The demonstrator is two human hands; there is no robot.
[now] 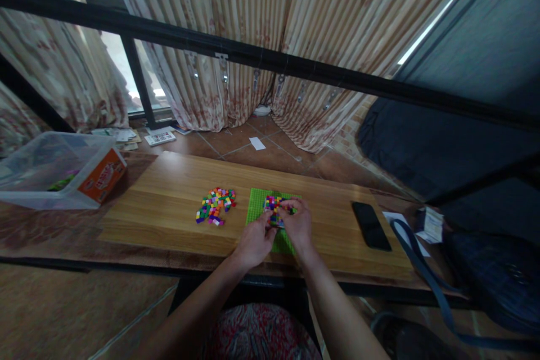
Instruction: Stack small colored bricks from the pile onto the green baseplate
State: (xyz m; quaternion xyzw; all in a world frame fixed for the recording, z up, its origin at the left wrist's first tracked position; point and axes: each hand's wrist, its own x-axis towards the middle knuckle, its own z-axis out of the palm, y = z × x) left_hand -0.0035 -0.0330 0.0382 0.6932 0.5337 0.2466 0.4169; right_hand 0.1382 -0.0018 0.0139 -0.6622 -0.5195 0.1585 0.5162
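1. A toy-brick mosaic [273, 205] is positioned over the green studded baseplate [255, 205].
2. It is partly covered by the left hand [256, 238] and right hand [298, 221], fingers curled; whether bricks are pinched cannot be told.
3. Loose bricks [216, 203] are scattered leftward.

The board [331, 216] lies open from the hands [298, 224] rightward to the phone [371, 226]; loose bricks [217, 202] obstruct leftward.

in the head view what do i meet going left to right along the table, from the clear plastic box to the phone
Clear plastic box with an orange label → pile of loose multicoloured toy bricks → green studded baseplate → black smartphone
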